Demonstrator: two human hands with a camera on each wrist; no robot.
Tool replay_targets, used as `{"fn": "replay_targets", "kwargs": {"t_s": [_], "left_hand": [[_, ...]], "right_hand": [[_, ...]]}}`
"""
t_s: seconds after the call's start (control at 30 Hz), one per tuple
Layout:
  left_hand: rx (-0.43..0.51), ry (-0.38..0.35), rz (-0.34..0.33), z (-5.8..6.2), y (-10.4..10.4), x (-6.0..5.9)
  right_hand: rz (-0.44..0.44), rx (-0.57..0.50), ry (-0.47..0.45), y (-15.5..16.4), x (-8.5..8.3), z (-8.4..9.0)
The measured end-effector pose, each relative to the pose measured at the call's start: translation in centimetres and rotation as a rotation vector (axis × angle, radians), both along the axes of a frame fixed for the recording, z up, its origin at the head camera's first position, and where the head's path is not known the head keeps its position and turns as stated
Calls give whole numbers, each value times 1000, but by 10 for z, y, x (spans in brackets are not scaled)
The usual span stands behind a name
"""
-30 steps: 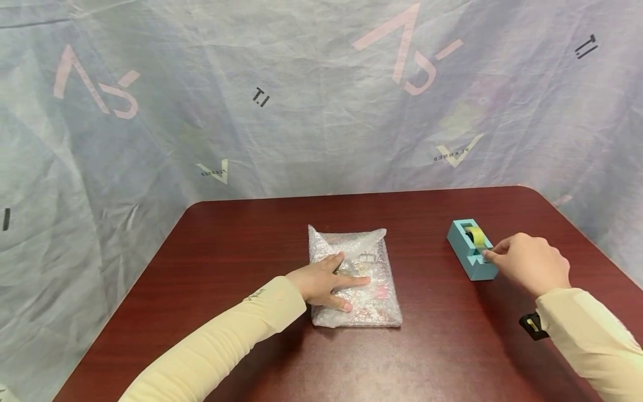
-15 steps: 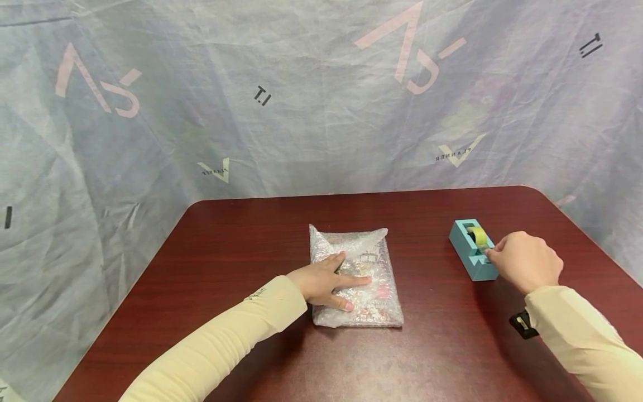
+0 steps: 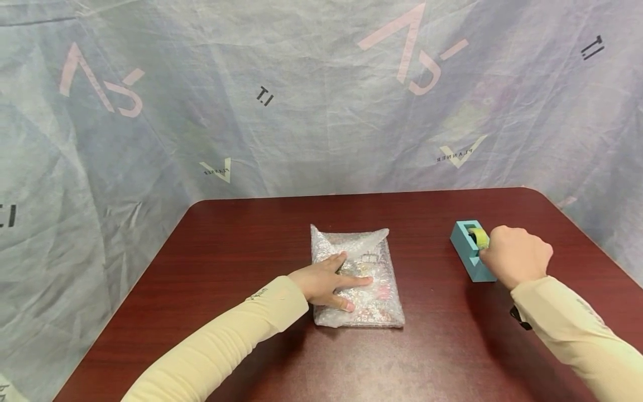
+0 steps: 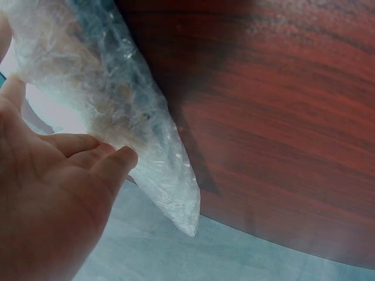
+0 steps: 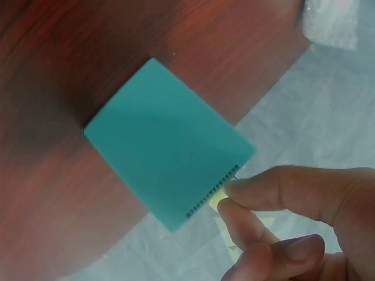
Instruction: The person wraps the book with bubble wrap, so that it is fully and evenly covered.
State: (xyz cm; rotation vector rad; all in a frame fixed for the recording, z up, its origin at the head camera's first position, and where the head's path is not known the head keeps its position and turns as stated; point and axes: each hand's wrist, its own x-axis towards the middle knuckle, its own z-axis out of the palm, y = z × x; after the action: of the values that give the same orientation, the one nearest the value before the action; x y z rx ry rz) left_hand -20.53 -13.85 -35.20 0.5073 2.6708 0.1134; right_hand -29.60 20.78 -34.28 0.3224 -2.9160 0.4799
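A flat package in bubble wrap (image 3: 377, 304) lies on the table, with faint print showing through. My left hand (image 3: 318, 283) rests on its left part, fingers spread; the left wrist view shows the fingers (image 4: 114, 167) against the crinkled wrap. To the right stands a light-blue tape dispenser (image 3: 467, 251) with a yellow-green tape roll (image 3: 480, 238). Right at its front end is my right hand (image 3: 518, 257). In the right wrist view, thumb and forefinger pinch the end of the tape (image 5: 216, 199) by the serrated cutter edge (image 5: 211, 192). The pinched tape end itself is mostly hidden.
Both objects sit on a dark red wooden table (image 3: 241, 240) with rounded far corners. A grey printed cloth (image 3: 321, 123) hangs behind it and along the sides. Between package and dispenser lies a stretch of tabletop (image 3: 427, 279).
My right hand has shifted slightly left and rolled over, so its back now covers the dispenser's front corner and the fingertips. The left hand and package have stayed put.
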Motion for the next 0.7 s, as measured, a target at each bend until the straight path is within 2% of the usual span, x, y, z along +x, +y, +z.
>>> {"fn": "replay_targets", "kwargs": {"t_s": [0.13, 0.37, 0.57, 0.63, 0.7], "left_hand": [[7, -8, -3, 1, 1, 0], [17, -8, -5, 2, 5, -2], [6, -6, -2, 2, 5, -3], [4, -5, -2, 2, 5, -2], [5, -6, 0, 2, 5, -2]], "right_hand": [[7, 20, -19, -1, 0, 3], [-16, 29, -126, 9, -6, 11], [-35, 38, -156, 11, -11, 20], [-32, 41, -198, 12, -14, 24], [-19, 40, -288, 16, -18, 26]]}}
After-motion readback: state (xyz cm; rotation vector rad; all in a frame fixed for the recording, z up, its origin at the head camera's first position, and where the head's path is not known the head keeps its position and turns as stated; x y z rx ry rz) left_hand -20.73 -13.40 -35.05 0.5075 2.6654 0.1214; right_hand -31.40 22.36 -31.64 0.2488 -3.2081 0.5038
